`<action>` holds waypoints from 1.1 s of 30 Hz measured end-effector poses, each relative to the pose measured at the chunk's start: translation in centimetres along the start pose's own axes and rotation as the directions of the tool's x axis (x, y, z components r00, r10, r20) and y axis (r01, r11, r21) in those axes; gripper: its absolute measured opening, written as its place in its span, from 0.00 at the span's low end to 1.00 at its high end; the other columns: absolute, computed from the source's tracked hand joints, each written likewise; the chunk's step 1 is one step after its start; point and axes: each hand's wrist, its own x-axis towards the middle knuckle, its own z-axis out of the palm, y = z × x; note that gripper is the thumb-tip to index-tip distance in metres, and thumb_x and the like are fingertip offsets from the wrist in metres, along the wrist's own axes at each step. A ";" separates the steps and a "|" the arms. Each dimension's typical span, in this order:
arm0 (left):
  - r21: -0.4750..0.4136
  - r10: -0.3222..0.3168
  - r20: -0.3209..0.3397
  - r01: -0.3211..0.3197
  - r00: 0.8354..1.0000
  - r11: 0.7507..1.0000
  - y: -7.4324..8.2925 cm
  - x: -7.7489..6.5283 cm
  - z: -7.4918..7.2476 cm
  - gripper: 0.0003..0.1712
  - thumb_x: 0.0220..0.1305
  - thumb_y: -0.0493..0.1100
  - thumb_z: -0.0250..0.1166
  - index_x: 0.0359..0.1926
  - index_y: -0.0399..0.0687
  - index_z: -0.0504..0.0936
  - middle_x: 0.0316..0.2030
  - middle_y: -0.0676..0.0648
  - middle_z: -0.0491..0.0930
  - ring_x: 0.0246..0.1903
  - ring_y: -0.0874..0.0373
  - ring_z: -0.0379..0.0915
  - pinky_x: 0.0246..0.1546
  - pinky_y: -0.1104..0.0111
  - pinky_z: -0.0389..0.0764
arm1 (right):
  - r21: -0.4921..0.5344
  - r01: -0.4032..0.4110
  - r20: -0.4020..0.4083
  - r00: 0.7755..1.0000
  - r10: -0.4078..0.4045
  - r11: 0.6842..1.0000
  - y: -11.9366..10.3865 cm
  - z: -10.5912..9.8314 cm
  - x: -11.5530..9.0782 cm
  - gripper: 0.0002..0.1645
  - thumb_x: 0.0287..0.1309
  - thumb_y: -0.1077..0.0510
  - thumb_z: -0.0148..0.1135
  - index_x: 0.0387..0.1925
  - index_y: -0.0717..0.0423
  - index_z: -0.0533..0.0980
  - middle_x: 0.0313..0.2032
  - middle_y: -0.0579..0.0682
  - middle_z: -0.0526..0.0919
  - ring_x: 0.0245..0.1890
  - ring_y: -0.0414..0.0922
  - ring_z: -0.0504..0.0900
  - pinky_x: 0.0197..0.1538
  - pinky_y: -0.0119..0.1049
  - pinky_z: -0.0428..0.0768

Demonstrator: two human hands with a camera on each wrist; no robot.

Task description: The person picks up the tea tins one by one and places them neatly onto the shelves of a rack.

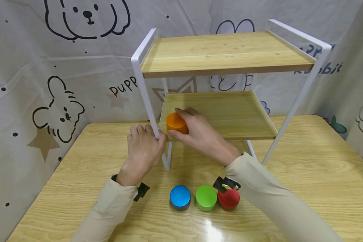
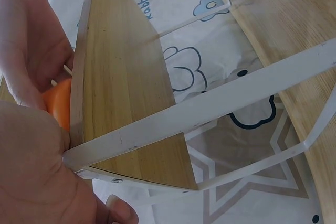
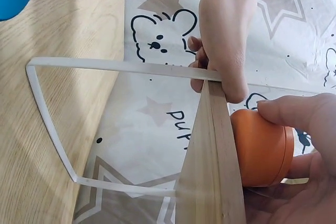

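Note:
My right hand [image 1: 199, 131] holds a small round orange container [image 1: 176, 122] at the front left corner of the rack's lower wooden shelf [image 1: 236, 114]. Thumb and fingers lie on opposite sides of it. In the right wrist view, a seam rings the orange container [image 3: 260, 148], and its base meets the board. My left hand [image 1: 143, 146] grips the white front left post [image 1: 146, 101] where the lower shelf joins it. The left fingertips show beyond the post in the right wrist view.
A blue round container [image 1: 180, 197], a green one [image 1: 206, 198] and a red one [image 1: 228, 199] stand in a row on the wooden table [image 1: 78, 188]. Above the hands is the rack's upper shelf [image 1: 224, 50]. A printed cloth [image 1: 24, 84] hangs behind.

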 end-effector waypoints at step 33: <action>0.008 0.001 0.009 -0.001 1.000 1.000 0.1 -0.1 -0.1 0.26 0.67 0.51 0.36 0.27 0.33 0.67 0.26 0.36 0.66 0.29 0.42 0.59 0.28 0.56 0.65 | 0.031 -0.073 0.053 0.996 0.071 0.997 0.0 -0.2 -0.1 0.47 0.58 0.48 0.64 0.68 0.70 0.56 0.56 0.64 0.73 0.46 0.52 0.77 0.49 0.41 0.79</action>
